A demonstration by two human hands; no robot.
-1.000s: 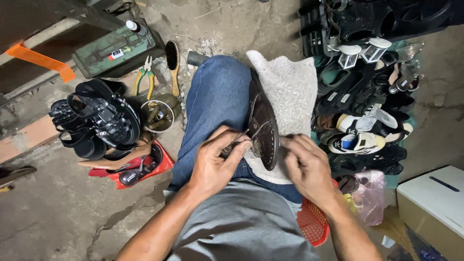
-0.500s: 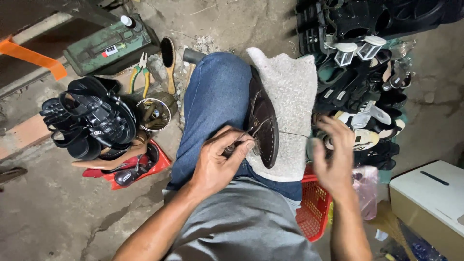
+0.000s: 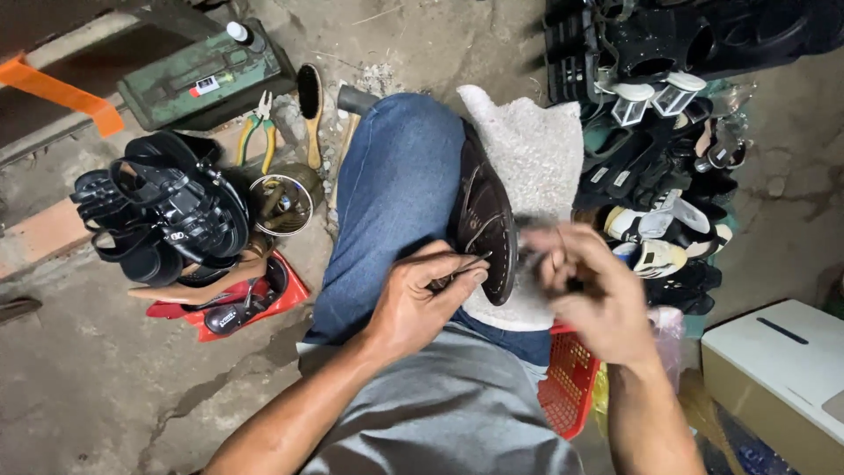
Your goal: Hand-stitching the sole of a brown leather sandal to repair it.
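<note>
A dark brown sandal point(image 3: 485, 220) stands on edge on a pale grey cloth point(image 3: 527, 145) laid over my lap, beside my blue-jeaned thigh point(image 3: 396, 176). My left hand point(image 3: 420, 303) grips a thin metal awl point(image 3: 459, 261), whose tip touches the sandal's near edge. Just right of the sandal, over the cloth, my right hand point(image 3: 587, 290) is blurred by motion. Its fingers are curled, and I cannot make out what they hold.
On the left floor lie a heap of black sandals point(image 3: 163, 211), a tin can point(image 3: 281, 202), pliers point(image 3: 260, 123), a brush point(image 3: 309, 101), a green metal box point(image 3: 207, 75) and a red tray point(image 3: 286, 290). To the right are piled shoes point(image 3: 668, 176), a red basket point(image 3: 571, 387) and a white box point(image 3: 782, 369).
My right hand swung out to the right, drawing a thread from the sandal, and has now come back close to it. The left hand stayed on the sandal with the awl.
</note>
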